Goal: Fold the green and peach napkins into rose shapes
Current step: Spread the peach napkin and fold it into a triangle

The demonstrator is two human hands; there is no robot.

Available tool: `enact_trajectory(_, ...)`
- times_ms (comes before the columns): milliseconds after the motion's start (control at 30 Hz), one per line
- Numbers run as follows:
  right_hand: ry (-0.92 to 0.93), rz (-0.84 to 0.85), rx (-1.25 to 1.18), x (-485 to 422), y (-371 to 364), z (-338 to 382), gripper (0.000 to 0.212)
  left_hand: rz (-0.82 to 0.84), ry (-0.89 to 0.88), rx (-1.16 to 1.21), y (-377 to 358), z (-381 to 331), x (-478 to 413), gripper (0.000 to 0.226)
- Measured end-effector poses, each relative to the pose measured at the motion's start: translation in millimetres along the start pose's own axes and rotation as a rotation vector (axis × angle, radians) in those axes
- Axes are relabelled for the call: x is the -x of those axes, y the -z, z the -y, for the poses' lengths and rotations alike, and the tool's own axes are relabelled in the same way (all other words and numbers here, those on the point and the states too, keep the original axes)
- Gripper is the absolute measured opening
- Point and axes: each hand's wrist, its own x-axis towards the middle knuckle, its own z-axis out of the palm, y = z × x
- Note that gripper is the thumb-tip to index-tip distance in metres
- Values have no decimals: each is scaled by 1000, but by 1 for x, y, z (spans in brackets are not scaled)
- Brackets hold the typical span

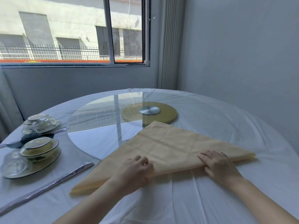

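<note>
Two hands (134, 172) on peach napkin (169, 146).

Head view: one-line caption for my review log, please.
Left hand and right hand hold the near edge of a triangle-folded peach napkin on a white-clothed round table.
</note>
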Motion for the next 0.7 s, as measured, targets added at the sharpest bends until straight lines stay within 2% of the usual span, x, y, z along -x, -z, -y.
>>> enact_trajectory(167,70,-132,33,-1,-1,-2,26,-4,-34,-84,3,3,5,33)
enact_trajectory(300,52,-201,10,15,11,3,23,-38,-55,-59,11,3,22,14)
enact_trajectory(467,67,-265,-47,55,23,17,30,-34,-75,44,21,-12,59,22)
enact_trajectory(700,-18,-106,-185,100,41,43,36,42,-78,114,24,-30,95,13)
